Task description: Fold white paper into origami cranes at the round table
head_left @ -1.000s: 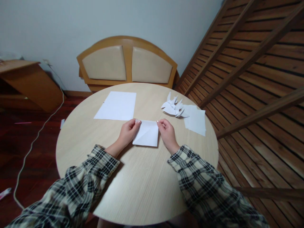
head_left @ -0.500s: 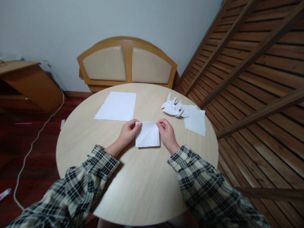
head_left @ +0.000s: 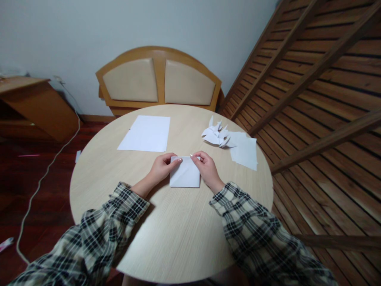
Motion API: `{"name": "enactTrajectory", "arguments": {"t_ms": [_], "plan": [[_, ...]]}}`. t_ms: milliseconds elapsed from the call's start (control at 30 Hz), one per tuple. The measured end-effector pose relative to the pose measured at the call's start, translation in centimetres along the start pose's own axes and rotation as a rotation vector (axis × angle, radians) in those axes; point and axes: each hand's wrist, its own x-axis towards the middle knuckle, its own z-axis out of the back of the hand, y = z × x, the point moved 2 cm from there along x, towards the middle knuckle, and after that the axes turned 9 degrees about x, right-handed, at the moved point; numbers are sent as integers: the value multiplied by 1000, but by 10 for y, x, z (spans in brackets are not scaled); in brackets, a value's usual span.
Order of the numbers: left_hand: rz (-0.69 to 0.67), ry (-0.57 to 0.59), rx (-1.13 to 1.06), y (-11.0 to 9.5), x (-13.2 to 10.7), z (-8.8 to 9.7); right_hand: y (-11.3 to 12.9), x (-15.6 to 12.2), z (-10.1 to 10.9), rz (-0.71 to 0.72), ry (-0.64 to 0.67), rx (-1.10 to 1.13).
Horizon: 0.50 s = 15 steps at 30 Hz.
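Note:
A small square of folded white paper (head_left: 185, 174) is held between my two hands over the middle of the round table. Faint diagonal crease lines cross it. My left hand (head_left: 161, 170) pinches its upper left corner, thumb on top and fingers behind. At the upper right corner, my right hand (head_left: 206, 170) grips it the same way, its thumb lying near the top edge. The fingertips behind the paper are hidden.
The round wooden table (head_left: 166, 238) bears a stack of white sheets (head_left: 145, 133) at the back left. Folded white paper figures (head_left: 216, 134) sit at the back right, beside loose paper squares (head_left: 245, 151). A headboard (head_left: 160, 77) stands behind; a slatted wooden panel (head_left: 321, 99) slopes on the right.
Both thumbs have slid inward along the paper's top edge, closer together. The paper has shifted slightly toward me and its lower edge now looks closer to the table.

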Motion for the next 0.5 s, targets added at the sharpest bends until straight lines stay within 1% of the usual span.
{"name": "enactTrajectory", "arguments": {"t_ms": [133, 233, 400, 500], "plan": [[16, 12, 11, -2, -1, 1, 1, 0, 1, 23, -4, -50], [10, 11, 24, -1, -1, 1, 3, 0, 1, 73, -2, -114], [-13, 25, 28, 0, 1, 0, 8, -2, -1, 183, 44, -244], [-20, 60, 36, 0, 1, -1, 9, -3, -3, 208, 71, -279]]}}
